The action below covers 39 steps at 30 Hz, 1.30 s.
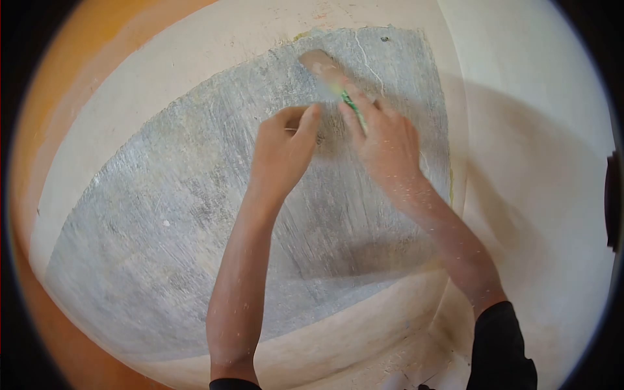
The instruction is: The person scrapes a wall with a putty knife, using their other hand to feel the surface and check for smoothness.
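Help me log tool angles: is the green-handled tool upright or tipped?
Tipped: the green-handled tool slants, blade up and left of the right hand.

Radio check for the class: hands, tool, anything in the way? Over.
Right hand gripping green-handled tool, head blurred, at grey patch. Left hand alongside, fingers curled, contents unclear. No obstruction seen.

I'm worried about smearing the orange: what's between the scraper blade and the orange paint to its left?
Between the scraper blade and orange paint, the head view shows rough grey surface, a cream band, then paler peach.
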Each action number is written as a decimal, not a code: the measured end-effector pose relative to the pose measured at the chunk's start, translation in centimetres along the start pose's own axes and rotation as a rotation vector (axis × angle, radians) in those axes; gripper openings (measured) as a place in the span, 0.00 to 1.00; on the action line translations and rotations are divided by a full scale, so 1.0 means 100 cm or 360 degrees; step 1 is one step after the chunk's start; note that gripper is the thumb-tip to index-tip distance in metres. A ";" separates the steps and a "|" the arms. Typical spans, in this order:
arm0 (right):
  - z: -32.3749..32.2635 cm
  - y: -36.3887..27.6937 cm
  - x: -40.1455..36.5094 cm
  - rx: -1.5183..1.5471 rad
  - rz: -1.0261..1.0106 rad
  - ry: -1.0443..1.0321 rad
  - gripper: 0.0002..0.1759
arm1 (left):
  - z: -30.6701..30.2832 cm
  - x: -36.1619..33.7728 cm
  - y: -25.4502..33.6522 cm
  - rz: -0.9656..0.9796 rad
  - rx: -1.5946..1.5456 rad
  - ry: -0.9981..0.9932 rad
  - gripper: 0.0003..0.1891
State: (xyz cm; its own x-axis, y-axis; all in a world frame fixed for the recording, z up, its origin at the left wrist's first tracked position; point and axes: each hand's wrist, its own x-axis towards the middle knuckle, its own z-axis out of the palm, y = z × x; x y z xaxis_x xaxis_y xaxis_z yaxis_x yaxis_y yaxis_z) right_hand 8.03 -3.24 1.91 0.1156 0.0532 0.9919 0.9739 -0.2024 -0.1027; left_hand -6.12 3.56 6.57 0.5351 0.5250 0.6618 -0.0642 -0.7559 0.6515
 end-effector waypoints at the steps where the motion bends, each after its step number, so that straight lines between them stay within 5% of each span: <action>1: -0.001 0.005 0.003 -0.0017 0.0009 0.0017 0.25 | -0.013 -0.003 -0.009 0.0196 0.0274 0.0142 0.21; 7: -0.019 0.000 0.047 -0.0231 -0.0041 0.0057 0.21 | -0.083 0.015 -0.053 0.1074 0.0901 0.0863 0.08; 9: -0.037 -0.003 0.045 -0.0168 0.0184 -0.0310 0.18 | -0.089 0.008 -0.065 0.1151 0.0900 0.0797 0.06; 13: -0.021 0.005 0.054 -0.0079 0.0128 -0.0085 0.18 | -0.091 0.011 -0.079 0.1565 0.1188 0.0754 0.04; 21: -0.036 -0.006 0.069 -0.0218 0.0258 -0.0318 0.18 | -0.089 0.012 -0.076 0.1462 0.1231 0.0693 0.02; 39: -0.038 0.005 0.070 -0.0164 0.0206 -0.0275 0.18 | -0.087 0.009 -0.076 0.1449 0.1217 0.0720 0.03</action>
State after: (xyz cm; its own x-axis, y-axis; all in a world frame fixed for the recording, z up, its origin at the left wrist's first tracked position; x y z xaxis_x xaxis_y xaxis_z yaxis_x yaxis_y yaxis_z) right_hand 8.58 -6.64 9.05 0.2784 0.1853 0.9424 0.9247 -0.3169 -0.2108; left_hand -12.46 13.20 5.40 0.2098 -0.3283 0.9210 0.3255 -0.8648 -0.3824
